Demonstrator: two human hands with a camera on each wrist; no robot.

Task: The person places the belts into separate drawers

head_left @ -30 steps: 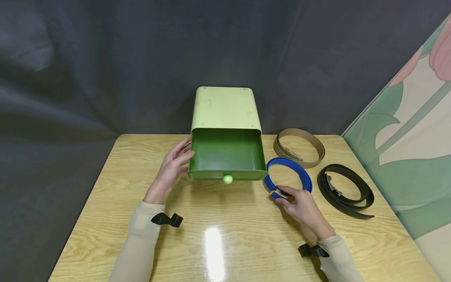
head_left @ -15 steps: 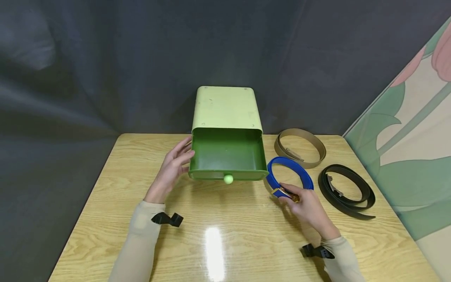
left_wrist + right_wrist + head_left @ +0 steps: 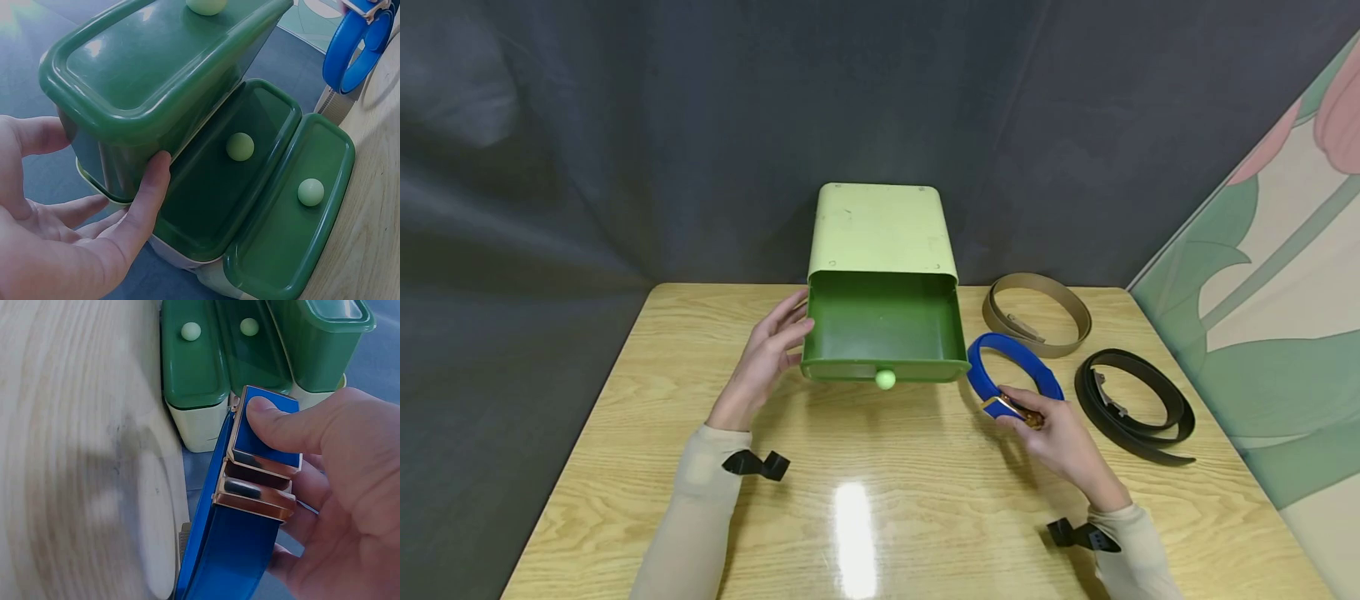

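Observation:
My right hand (image 3: 1062,443) grips a coiled blue belt (image 3: 978,373) at its gold-coloured buckle (image 3: 256,500). In the right wrist view the thumb presses the buckle's blue face, and the coil is held just off the tabletop, its shadow on the wood. My left hand (image 3: 757,367) rests its fingers against the left side of a green drawer (image 3: 883,325), pulled out of a pale green cabinet (image 3: 880,229). Those fingers look fairly straight in the left wrist view. Nothing lies inside the drawer, whose front bears a round light green knob (image 3: 885,380).
Below the open drawer, two closed drawers show in the left wrist view, the middle drawer (image 3: 212,194) and the bottom drawer (image 3: 300,225). A coiled tan belt (image 3: 1078,310) and a coiled black belt (image 3: 1157,379) lie on the wooden table (image 3: 760,542)'s right side. A dark curtain (image 3: 700,142) hangs behind.
The blue belt has risen slightly and shifted a little to the right with my right hand. My left hand stays at the drawer's side.

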